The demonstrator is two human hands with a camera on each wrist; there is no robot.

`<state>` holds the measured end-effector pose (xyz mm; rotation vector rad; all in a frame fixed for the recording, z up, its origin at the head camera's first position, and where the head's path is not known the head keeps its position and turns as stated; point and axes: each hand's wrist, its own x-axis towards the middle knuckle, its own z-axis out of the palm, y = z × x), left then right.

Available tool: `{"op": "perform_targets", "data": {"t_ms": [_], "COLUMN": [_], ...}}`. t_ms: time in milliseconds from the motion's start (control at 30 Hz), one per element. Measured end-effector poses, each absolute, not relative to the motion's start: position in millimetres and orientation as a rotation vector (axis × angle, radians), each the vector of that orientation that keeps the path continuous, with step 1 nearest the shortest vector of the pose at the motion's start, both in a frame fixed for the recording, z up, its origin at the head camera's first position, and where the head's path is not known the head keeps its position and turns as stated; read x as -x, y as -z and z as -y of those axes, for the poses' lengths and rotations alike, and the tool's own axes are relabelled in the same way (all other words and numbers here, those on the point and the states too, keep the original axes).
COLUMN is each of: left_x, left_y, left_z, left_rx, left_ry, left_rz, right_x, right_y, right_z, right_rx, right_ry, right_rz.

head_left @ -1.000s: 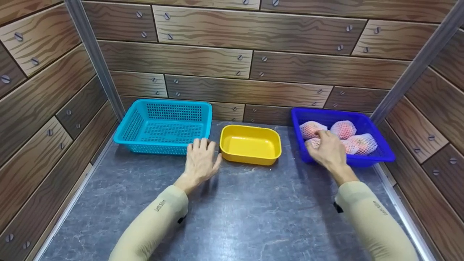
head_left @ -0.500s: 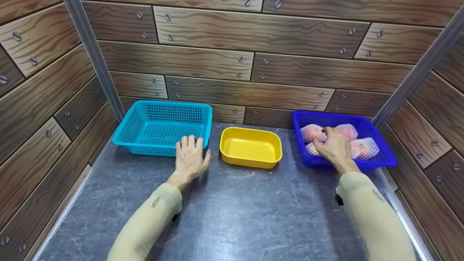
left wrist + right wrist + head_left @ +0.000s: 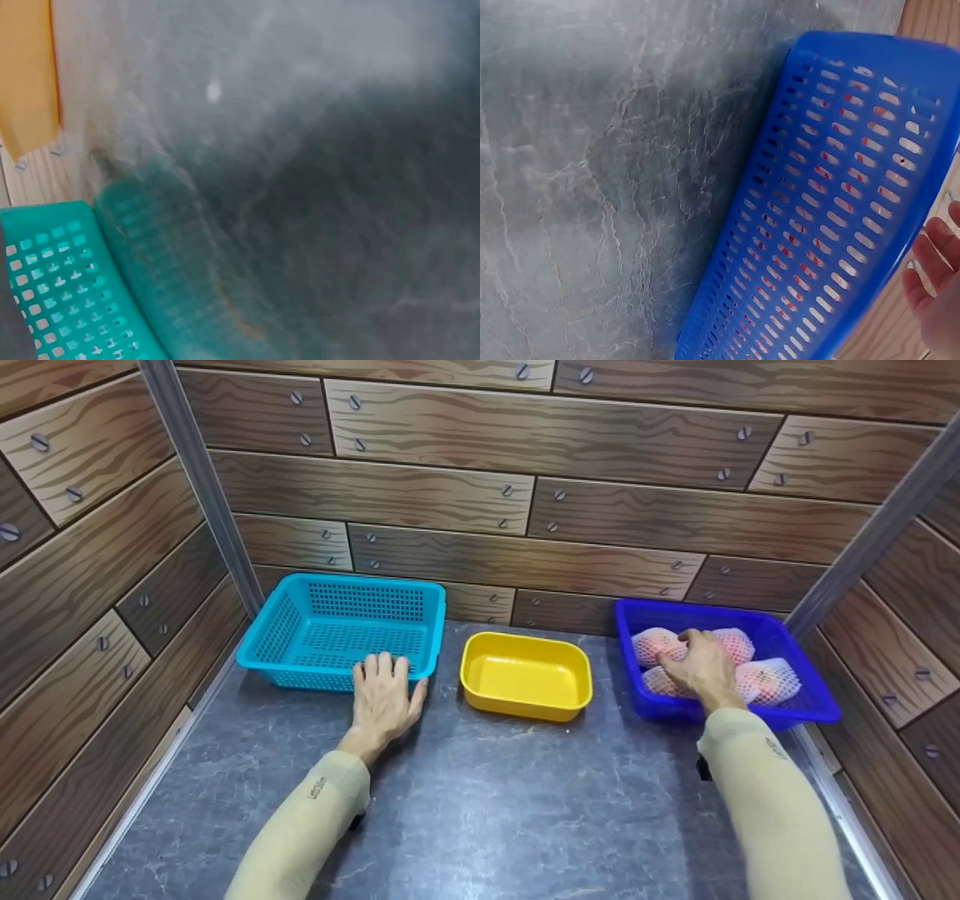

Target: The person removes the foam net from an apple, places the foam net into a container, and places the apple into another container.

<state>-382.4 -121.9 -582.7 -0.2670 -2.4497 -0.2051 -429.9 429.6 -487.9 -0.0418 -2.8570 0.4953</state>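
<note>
My left hand [image 3: 381, 701] lies with straight fingers over the front rim of the turquoise basket [image 3: 274, 656], near its right corner. My right hand [image 3: 705, 667] reaches over the front of the blue basket [image 3: 814, 705], fingers loosely bent above the fruit. Inside sit several round reddish fruits [image 3: 772, 681] in white foam nets; one netted fruit [image 3: 657, 645] is just left of the right fingertips. Whether they touch it is hard to tell. In the right wrist view the fingers [image 3: 934, 259] show beyond the blue rim, with nothing seen between them.
A yellow tub [image 3: 525, 712] stands between the two baskets on the dark marbled tabletop [image 3: 480, 802]. Wood-patterned walls [image 3: 442, 487] enclose the back and both sides. Metal posts [image 3: 202, 487] run up the corners.
My left hand has moved left along the turquoise basket's front rim. My right hand has shifted slightly over the fruit in the blue basket. The whole head view has tilted a little.
</note>
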Motion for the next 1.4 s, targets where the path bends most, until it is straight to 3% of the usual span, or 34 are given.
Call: {"op": "perform_targets", "data": {"t_ms": [833, 1400], "left_x": [391.0, 386.3], "left_y": [595.9, 590.1], "left_z": [126.6, 125.3], "left_rx": [0.31, 0.295], "left_ry": [0.231, 0.269], "left_rz": [2.384, 2.44], "right_x": [487.7, 499.3], "right_y": [496.3, 515.1], "right_z": [-441.1, -442.0], "right_rx": [0.146, 0.256], "right_ry": [-0.58, -0.582], "right_rz": [3.081, 3.174]}}
